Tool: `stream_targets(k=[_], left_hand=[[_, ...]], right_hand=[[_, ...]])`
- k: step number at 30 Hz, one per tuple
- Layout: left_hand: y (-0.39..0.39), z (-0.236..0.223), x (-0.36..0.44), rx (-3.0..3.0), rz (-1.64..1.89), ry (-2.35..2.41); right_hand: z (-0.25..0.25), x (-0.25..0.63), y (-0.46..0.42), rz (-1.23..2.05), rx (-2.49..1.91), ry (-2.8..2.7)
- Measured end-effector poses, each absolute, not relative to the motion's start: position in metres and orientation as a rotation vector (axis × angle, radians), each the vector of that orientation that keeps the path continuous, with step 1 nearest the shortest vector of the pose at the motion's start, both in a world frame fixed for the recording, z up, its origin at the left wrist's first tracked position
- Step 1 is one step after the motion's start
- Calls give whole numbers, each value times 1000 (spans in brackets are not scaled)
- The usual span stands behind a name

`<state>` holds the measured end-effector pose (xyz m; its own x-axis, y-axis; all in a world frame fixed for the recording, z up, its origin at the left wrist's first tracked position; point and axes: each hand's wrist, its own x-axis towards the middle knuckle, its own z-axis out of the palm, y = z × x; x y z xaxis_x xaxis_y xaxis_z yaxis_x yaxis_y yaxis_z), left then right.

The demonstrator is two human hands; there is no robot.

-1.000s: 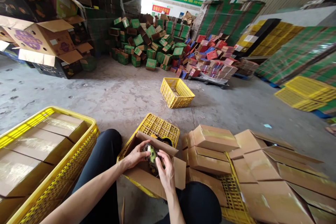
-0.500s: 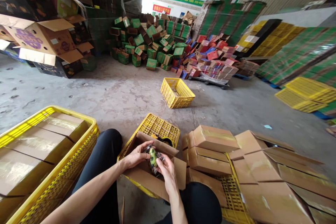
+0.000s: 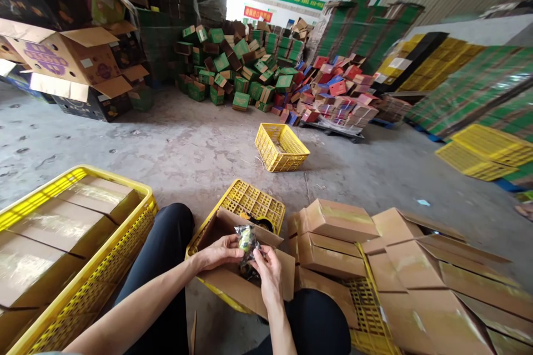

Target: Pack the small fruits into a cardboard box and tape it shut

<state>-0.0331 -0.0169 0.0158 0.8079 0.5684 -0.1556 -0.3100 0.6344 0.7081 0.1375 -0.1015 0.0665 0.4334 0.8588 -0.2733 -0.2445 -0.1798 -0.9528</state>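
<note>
Between both hands is a small green item with dark spots in a clear plastic wrapper; its exact kind I cannot make out. My left hand pinches the wrapper from the left, and my right hand grips it from the right. Directly below them stands an open cardboard box with its flaps up, holding more dark wrapped items that are mostly hidden. The box rests on an upturned yellow crate. Behind its far flap lies a black and yellow tape dispenser, partly covered.
Left of my knee, a yellow crate holds several taped cartons. Closed cartons are stacked on the right, partly in another yellow crate. Another yellow basket sits on the floor ahead, before heaped green boxes.
The wrapped item has been turned between my fingers, and more crumpled plastic now covers its green side. My left fingers have shifted lower along the wrapper.
</note>
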Motion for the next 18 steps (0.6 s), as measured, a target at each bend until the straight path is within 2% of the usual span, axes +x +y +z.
stream_targets(k=[18], left_hand=[[-7, 22, -37, 1024, 647, 551]], right_hand=[[60, 150, -95, 963, -1466, -758]])
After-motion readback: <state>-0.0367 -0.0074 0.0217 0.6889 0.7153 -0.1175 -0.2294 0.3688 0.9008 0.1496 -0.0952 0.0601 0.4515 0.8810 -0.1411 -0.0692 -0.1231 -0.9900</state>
